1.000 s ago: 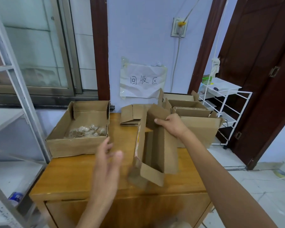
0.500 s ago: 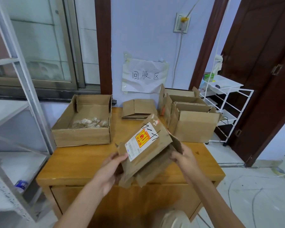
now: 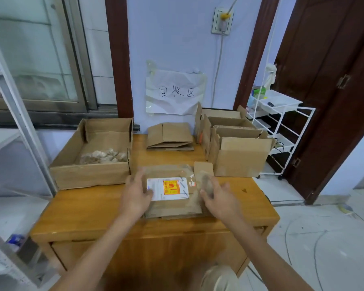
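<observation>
Flattened box [image 3: 172,208] lying front-centre on table [image 3: 88,208], label [image 3: 168,189] up, long axis running left-right. Left hand [image 3: 135,195] and right hand [image 3: 218,199] pressing its two ends, fingers straight, gripping nothing; right one blurring. Stack of flat boxes [image 3: 170,135] sitting straight behind, path open. Big open box [image 3: 93,175] flanking left, open boxes [image 3: 243,157] crowding right.

One head-worn wide-angle camera looks forward and down, close over the wooden table [image 3: 93,206].

Both hands [image 3: 178,197] flat on the flattened box [image 3: 172,208], tabletop [image 3: 88,208].
</observation>
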A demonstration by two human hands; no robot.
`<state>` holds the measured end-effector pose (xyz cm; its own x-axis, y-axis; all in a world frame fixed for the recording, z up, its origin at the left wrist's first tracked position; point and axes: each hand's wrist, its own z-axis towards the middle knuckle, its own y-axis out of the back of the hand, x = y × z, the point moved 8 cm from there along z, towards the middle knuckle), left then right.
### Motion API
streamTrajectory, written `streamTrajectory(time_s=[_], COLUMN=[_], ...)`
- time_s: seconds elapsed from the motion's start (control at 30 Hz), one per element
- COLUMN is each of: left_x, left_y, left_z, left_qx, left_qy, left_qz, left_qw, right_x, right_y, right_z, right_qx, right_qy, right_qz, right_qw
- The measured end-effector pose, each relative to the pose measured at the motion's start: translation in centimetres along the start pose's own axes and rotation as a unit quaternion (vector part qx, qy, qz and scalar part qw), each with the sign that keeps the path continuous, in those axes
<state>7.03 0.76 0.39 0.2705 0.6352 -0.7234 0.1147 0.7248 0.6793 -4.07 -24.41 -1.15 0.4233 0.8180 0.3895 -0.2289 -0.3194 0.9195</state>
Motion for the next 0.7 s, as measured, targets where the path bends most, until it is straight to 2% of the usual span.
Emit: streamTrajectory(time_s=[0.03,0.07,0.1,0.17,0.23,0.37,0.57,0.7], left_x=[0.3,0.5,0.9,1.7,2.2,0.7,1.9,1.8], left_y=[-1.0,-2.3,-3.7,-5.6,-6.3,-7.1,-9.1,-9.0], left_z=[0.0,-0.2,-0.5,-0.6,0.1,1.5,1.9,2.1], left_qx=[0.000,0.008,0.028,0.084,0.120,0.091,0.112,0.118], left_qy=[-0.030,-0.064,-0.099,-0.143,-0.147,-0.138,-0.090,-0.068], left_qz=[0.136,0.227,0.271,0.279,0.261,0.303,0.340,0.322], left_qw=[0.990,0.972,0.957,0.946,0.947,0.938,0.930,0.937], right_x=[0.0,0.1,0.5,1.4,1.6,2.1,1.5,1.8], right_y=[-0.9,-2.0,-3.0,-4.4,-4.8,-5.0,-7.4,-7.0], right_z=[0.0,0.0,0.0,0.5,1.6,3.2,4.2,4.4], right_qx=[-0.014,-0.017,-0.006,0.022,0.044,0.003,0.057,0.042], right_qy=[0.017,0.039,0.068,0.125,0.147,0.124,0.100,0.107], right_qz=[-0.101,-0.155,-0.173,-0.151,-0.113,-0.103,-0.130,-0.108], right_qw=[0.995,0.987,0.983,0.980,0.982,0.987,0.985,0.988])
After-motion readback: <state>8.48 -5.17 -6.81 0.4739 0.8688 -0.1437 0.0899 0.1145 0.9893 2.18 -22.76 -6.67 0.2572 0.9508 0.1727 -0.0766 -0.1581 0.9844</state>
